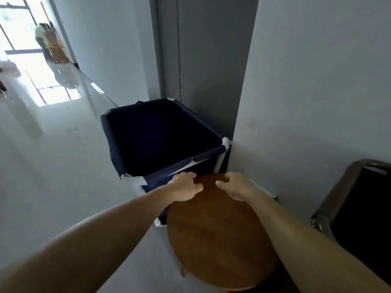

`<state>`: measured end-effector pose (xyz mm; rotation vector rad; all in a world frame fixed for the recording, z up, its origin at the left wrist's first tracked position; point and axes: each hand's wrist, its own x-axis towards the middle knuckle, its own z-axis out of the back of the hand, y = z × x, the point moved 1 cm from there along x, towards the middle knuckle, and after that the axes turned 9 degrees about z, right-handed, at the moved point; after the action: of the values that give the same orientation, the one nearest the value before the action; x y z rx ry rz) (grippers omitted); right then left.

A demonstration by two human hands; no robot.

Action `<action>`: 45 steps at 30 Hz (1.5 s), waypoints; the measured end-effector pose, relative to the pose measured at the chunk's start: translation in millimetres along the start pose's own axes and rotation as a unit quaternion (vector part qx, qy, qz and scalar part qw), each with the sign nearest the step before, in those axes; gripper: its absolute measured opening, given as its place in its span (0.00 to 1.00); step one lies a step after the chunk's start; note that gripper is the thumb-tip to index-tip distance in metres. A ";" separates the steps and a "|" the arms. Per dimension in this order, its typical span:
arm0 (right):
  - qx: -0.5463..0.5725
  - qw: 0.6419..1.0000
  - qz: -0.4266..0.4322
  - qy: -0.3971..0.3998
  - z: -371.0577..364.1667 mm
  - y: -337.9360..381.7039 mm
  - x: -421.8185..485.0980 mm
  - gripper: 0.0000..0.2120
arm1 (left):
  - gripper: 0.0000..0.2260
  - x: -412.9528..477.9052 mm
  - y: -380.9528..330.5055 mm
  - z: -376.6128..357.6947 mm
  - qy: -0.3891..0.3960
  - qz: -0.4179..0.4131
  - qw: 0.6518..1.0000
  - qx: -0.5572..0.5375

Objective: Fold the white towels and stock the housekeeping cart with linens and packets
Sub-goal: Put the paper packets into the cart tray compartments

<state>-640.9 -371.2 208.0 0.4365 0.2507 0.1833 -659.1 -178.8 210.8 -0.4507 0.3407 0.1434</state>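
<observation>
left hand (186, 187) and right hand (235, 186) clutch the wooden stool (218, 240) — navy cart (112, 140) beside it.

Distant person (40, 37) blurred, chair (359, 208) cropped

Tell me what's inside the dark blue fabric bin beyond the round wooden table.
Only the bin's own fabric walls show, with no towels visible. Its bottom is lost in shadow, and the front wall hides the part nearest the wooden table.
</observation>
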 end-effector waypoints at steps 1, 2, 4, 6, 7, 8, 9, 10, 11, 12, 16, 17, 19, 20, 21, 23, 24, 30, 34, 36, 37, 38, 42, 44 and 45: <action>0.007 1.000 -0.003 0.013 -1.4 -2.9 15.6 0.32 | 0.30 15.0 -1.3 2.3 0.009 0.001 1.000 0.001; 0.013 1.000 -0.007 0.023 -2.7 -7.3 30.2 0.32 | 0.30 29.0 -3.1 3.4 0.015 0.001 1.000 0.000; 0.018 0.999 -0.021 0.039 -4.6 -18.2 57.3 0.32 | 0.30 56.5 -6.7 1.1 0.030 0.002 1.000 -0.005; 0.021 0.997 -0.038 0.061 -9.1 -31.2 76.9 0.33 | 0.30 81.7 -10.7 -7.9 0.062 -0.004 0.998 -0.002; 0.022 0.996 -0.048 0.066 -12.6 -39.7 86.4 0.33 | 0.30 95.4 -12.9 -13.6 0.076 -0.008 0.997 0.002; 0.023 0.996 -0.058 0.066 -16.6 -48.5 96.1 0.33 | 0.30 110.7 -15.6 -18.7 0.085 -0.011 0.996 0.004; 0.025 0.995 -0.071 0.067 -21.0 -57.7 106.3 0.33 | 0.30 128.1 -17.9 -24.3 0.093 -0.013 0.996 0.004; 0.029 0.993 -0.085 0.074 -26.1 -66.4 114.7 0.34 | 0.30 144.1 -19.4 -31.3 0.105 -0.011 0.994 0.003; 0.033 0.991 -0.099 0.084 -32.0 -75.5 121.6 0.34 | 0.30 158.8 -20.4 -40.3 0.125 -0.008 0.992 0.001; 0.040 0.989 -0.115 0.089 -37.7 -85.3 128.7 0.34 | 0.30 174.7 -20.9 -50.7 0.147 -0.006 0.989 -0.002; 0.071 0.973 -0.202 0.090 -51.4 -126.1 158.2 0.34 | 0.28 236.5 -23.5 -89.1 0.240 -0.002 0.971 -0.010; 0.081 0.967 -0.225 0.090 -53.9 -135.8 165.6 0.33 | 0.28 252.5 -25.0 -95.7 0.264 -0.007 0.965 -0.007; 0.093 0.957 -0.263 0.085 -59.6 -154.6 180.3 0.32 | 0.25 283.8 -29.4 -107.2 0.299 -0.021 0.954 -0.008; 0.103 0.951 -0.280 0.083 -63.7 -162.8 187.8 0.32 | 0.23 299.2 -31.7 -111.8 0.312 -0.022 0.950 -0.010; 0.113 0.945 -0.296 0.080 -68.5 -169.7 194.2 0.31 | 0.22 313.0 -33.7 -116.8 0.322 -0.020 0.947 -0.015; 0.124 0.936 -0.322 0.072 -77.8 -183.7 206.4 0.29 | 0.20 337.5 -38.9 -129.6 0.332 -0.008 0.943 -0.029; 0.128 0.931 -0.334 0.068 -82.7 -191.4 212.0 0.29 | 0.19 348.2 -41.7 -137.9 0.334 -0.001 0.942 -0.035; 0.112 0.924 -0.362 0.053 -114.6 -256.5 247.7 0.27 | 0.14 390.4 -61.6 -206.4 0.341 0.036 0.935 -0.089; 0.096 0.934 -0.343 0.035 -131.7 -305.6 277.9 0.27 | 0.14 405.5 -65.4 -250.9 0.343 0.067 0.929 -0.123; 0.085 0.941 -0.325 0.023 -140.5 -323.5 291.3 0.26 | 0.09 416.8 -68.5 -268.7 0.331 0.097 0.928 -0.143; 0.074 0.946 -0.316 0.019 -145.6 -330.6 296.2 0.25 | 0.06 422.2 -71.1 -277.6 0.325 0.112 0.926 -0.157; 0.056 0.950 -0.307 0.020 -150.9 -336.9 299.9 0.25 | 0.05 427.1 -74.1 -286.0 0.321 0.128 0.922 -0.172; -0.038 0.960 -0.277 0.033 -169.2 -352.4 306.6 0.24 | 0.02 442.1 -86.6 -308.5 0.309 0.156 0.913 -0.217; -0.041 0.961 -0.272 0.024 -174.9 -353.9 308.2 0.24 | 0.02 444.6 -91.5 -312.8 0.304 0.158 0.913 -0.223; -0.038 0.962 -0.268 0.020 -176.8 -353.6 308.8 0.23 | 0.02 444.4 -94.1 -313.2 0.303 0.164 0.910 -0.229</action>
<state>-352.9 -546.1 -163.6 0.2754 0.3917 -0.3287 -315.3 -376.4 -172.9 -0.9059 1.0101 0.4195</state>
